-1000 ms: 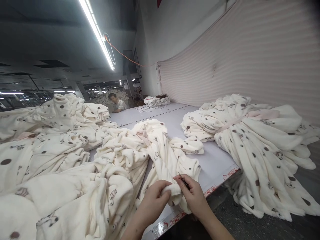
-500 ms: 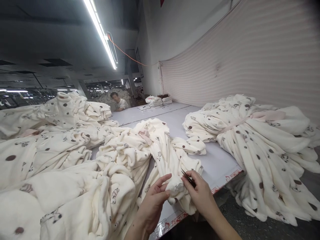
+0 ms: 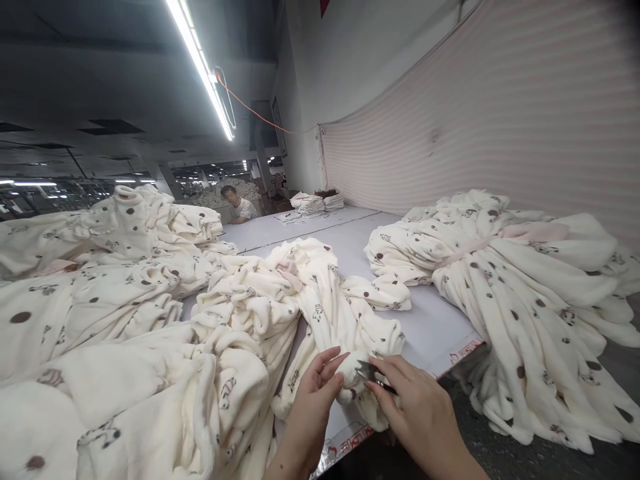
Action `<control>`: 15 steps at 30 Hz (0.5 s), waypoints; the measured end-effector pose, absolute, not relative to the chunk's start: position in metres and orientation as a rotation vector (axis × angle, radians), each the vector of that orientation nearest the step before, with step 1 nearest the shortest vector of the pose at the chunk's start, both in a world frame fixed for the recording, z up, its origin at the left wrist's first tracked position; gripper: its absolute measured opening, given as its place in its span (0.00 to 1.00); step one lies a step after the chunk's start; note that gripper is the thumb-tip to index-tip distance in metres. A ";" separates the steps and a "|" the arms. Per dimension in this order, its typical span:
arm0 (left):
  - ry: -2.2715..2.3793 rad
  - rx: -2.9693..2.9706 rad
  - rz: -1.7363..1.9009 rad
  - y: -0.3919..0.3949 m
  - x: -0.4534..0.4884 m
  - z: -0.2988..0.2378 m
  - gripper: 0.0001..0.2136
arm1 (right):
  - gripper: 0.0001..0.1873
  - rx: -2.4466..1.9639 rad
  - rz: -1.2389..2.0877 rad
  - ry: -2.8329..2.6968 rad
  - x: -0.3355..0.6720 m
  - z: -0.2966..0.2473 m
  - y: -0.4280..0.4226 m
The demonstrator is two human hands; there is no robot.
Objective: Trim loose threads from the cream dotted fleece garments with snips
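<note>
The person is trimming a cream fleece garment (image 3: 345, 320) at the near edge of the counter (image 3: 430, 327) — the step in hand looks like snipping loose thread from a bunched fold. The left hand (image 3: 313, 393) is pinching that fold from the left, thumb and fingers pressed together on the fleece and lifting it just clear of the counter. The right hand (image 3: 420, 413) is coming in from the right, palm down and wrist low, its grip closed around small thread snips (image 3: 373, 375) whose dark blades are pointing left and touching the fold. Whether the blades are parted or shut is too small to tell.

The garment is trailing back from the near edge toward the middle of the counter, where it is running into a big heap of spotted fleece (image 3: 125, 320) on the left. A tied bundle (image 3: 505, 273) is hanging over the right edge — well apart from the hands. The next move probably calls for keeping the fold taut and the blade tips shallow, so only thread gets cut.
</note>
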State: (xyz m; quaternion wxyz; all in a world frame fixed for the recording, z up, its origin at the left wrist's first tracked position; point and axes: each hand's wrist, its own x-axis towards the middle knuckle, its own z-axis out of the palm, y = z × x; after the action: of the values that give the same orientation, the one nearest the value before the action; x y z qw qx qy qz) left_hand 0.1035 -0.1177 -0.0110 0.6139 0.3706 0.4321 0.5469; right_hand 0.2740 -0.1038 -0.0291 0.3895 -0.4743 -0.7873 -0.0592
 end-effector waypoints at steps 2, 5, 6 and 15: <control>1.036 0.898 1.263 -0.117 0.105 -0.012 0.20 | 0.13 -1.197 -0.198 -2.017 0.276 -0.030 -0.105; 1.109 0.926 1.244 -0.116 0.109 -0.012 0.21 | 0.12 -1.251 -0.145 -1.996 0.277 -0.030 -0.106; 1.124 0.927 1.233 -0.115 0.111 -0.011 0.22 | 0.12 -1.265 -0.085 -1.990 0.277 -0.029 -0.107; 1.360 1.030 1.232 -0.114 0.077 -0.009 0.14 | 0.14 -1.323 0.617 -1.716 0.299 -0.054 -0.075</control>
State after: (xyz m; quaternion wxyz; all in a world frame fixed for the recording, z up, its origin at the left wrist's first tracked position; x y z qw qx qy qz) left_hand 0.0775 -0.1136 -0.0094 0.4958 0.4251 0.5613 0.5083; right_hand 0.2989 -0.0748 -0.0536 0.4298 -0.5302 -0.6878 0.2471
